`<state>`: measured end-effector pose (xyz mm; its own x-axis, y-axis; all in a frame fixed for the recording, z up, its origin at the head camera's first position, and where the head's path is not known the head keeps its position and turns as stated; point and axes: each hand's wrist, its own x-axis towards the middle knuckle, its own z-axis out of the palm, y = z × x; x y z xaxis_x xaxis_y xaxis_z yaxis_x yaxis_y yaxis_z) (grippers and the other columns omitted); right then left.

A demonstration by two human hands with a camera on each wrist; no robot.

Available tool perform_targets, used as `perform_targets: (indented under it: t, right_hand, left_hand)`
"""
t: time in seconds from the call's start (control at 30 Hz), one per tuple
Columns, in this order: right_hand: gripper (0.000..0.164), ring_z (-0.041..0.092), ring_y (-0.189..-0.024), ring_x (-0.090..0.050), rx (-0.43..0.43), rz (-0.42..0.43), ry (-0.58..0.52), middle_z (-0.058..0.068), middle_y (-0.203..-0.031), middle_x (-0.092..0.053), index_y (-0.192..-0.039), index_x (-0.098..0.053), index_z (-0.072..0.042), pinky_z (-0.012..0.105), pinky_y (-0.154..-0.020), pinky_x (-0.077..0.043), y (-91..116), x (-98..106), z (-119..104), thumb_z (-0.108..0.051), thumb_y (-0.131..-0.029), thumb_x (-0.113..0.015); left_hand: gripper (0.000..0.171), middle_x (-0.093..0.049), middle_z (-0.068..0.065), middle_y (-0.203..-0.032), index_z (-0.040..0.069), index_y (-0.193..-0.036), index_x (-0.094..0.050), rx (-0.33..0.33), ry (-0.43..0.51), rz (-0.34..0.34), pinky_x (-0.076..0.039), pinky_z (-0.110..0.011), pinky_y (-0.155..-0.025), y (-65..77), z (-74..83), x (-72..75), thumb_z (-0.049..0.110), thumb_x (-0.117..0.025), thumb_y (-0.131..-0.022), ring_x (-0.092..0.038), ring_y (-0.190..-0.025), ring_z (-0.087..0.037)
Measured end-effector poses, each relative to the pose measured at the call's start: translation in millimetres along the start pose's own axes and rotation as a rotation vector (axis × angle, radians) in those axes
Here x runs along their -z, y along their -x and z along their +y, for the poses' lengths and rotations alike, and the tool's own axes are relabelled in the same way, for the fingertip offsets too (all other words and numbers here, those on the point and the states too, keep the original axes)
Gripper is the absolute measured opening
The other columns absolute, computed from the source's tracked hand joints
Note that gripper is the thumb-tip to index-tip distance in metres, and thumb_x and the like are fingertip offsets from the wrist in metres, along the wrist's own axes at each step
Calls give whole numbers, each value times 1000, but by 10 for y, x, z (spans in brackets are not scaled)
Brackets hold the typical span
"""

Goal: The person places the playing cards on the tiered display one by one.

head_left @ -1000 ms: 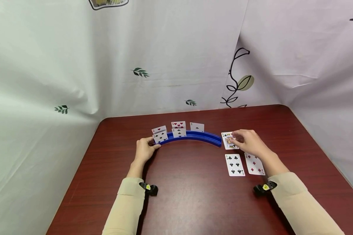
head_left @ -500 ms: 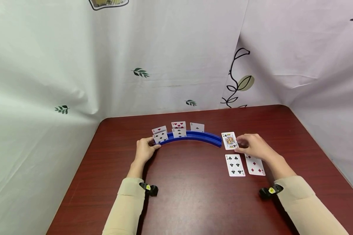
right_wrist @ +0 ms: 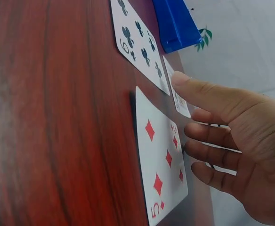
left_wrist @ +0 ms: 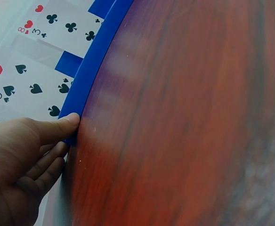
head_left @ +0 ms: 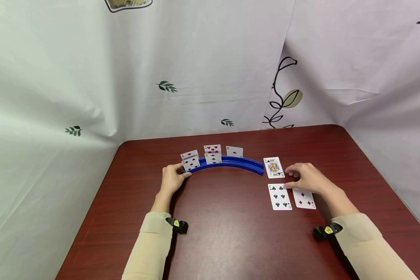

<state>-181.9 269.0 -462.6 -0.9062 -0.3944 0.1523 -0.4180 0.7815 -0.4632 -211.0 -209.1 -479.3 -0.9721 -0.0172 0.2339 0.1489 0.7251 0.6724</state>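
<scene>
A curved blue playing card holder (head_left: 243,163) stands on the table. My left hand (head_left: 172,179) grips its left end, thumb in front and fingers behind. In its front slot stand the five of spades (left_wrist: 34,87) and the three of clubs (left_wrist: 71,28), each with a heart card behind it. A black-suited card (head_left: 235,151) stands alone further right. My right hand (head_left: 309,178) holds nothing, its fingers loosely bent over the far end of the five of diamonds (right_wrist: 163,165). The six of clubs (head_left: 279,197) and a face card (head_left: 274,167) lie face up to its left.
The dark red wooden table (head_left: 227,233) reaches back to a white printed curtain (head_left: 203,70), which also hangs along both sides. A black wrist camera (head_left: 182,226) sits on the left sleeve, another (head_left: 321,233) on the right one.
My right hand has drawn back from above the face card, rightward and toward me, to the five of diamonds. The left hand and the card holder have stayed put.
</scene>
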Motion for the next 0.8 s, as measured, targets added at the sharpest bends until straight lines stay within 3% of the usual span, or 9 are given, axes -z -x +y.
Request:
perform_targets:
  t: [0.4,0.67,0.8]
  right_hand:
    - [55,13,-76,-51,-55,-29,-9,-3,-82,-58,-103,-71,-4,33,-68,-43,142,67,52,-33,-64,-97]
    - [83,17,-84,-54,-37,-121,17,-1,-91,-58,-114,-69,-5,39,-72,-45,206,106,59,-48,-49,-99]
    - [84,15,-80,-52,-35,-147,13,-2,-88,-57,-113,-67,-6,35,-68,-43,212,109,58,-48,-48,-99]
  left_hand:
    - [31,-77,-15,-96,2,-109,-78,4,-2,-3,-57,-45,-83,0,-2,3,10,-87,-80,-72,-91,-28]
    - [31,-77,-16,-96,1,-109,-78,10,-3,-6,-57,-45,-83,2,13,12,10,-87,-80,-72,-91,-28]
    - [31,-76,-16,-97,1,-109,-78,15,-1,-8,-57,-45,-83,11,26,17,10,-86,-81,-72,-92,-29]
